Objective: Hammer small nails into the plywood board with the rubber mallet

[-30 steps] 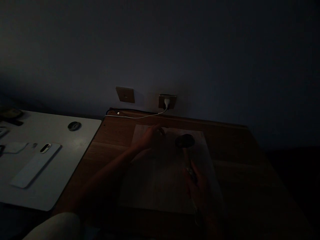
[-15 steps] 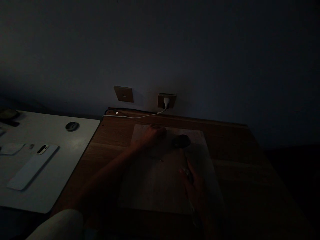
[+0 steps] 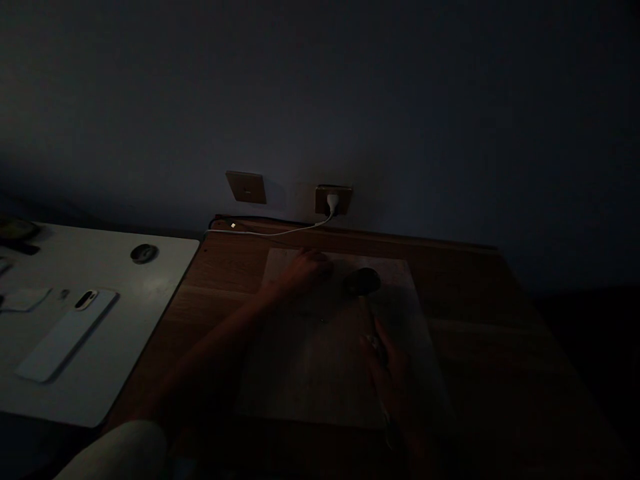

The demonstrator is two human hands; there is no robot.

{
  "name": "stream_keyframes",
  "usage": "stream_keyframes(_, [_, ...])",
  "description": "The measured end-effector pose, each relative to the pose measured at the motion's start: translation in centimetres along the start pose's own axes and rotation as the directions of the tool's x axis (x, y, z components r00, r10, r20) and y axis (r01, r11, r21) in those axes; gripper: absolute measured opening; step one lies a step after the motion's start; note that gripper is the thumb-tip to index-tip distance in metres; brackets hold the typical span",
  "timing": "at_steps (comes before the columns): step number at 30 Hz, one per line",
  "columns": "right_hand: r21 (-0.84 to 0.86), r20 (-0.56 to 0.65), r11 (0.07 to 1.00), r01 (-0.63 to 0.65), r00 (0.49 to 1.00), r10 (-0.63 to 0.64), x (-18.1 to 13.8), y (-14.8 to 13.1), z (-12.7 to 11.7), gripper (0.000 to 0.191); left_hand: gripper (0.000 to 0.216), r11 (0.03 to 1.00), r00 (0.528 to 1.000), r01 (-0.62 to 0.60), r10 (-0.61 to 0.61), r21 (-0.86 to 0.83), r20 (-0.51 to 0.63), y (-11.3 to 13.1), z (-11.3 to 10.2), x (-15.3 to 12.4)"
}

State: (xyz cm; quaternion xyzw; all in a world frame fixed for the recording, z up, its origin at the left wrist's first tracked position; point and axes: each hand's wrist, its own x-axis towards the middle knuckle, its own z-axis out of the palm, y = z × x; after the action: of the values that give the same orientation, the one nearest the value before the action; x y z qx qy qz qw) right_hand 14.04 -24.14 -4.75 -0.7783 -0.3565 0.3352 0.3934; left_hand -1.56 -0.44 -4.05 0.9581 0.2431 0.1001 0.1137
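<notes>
The scene is very dark. My right hand [image 3: 393,373] is wrapped round the handle of a long tool with a dark rounded head [image 3: 363,281]; its kind is too dim to tell. That head is over the far right part of a pale square board [image 3: 305,387]. Near the board's far edge, to the left of the head, lies my left hand [image 3: 310,267] with its fingers curled down. What they hold, if anything, is hidden. A tiny shiny speck [image 3: 323,321] shows on the board between my hands.
The board rests on a wooden table [image 3: 470,293] against the wall. A white cable [image 3: 280,234] runs to a wall socket [image 3: 333,200]. At left, a white tabletop [image 3: 145,313] carries a phone [image 3: 67,337] and a dark round object [image 3: 144,253].
</notes>
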Motion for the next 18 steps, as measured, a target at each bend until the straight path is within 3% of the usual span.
stream_keyframes(8, [0.000,0.007,1.000,-0.014,1.000,0.014,-0.1,-0.4,-0.1,0.081,0.017,0.991,0.996,-0.043,0.033,0.123,0.084,0.2,-1.3,0.7])
stream_keyframes(12, [0.019,0.046,0.996,-0.083,0.996,0.082,-0.4,-0.4,0.0,0.083,0.018,0.988,0.997,-0.020,0.008,0.155,0.074,0.5,-1.5,0.7])
stream_keyframes(18, [0.021,0.040,0.997,-0.069,0.997,0.068,-0.3,-0.1,-0.2,0.084,0.018,0.991,0.996,0.019,-0.030,0.131,0.079,0.3,-1.7,0.7])
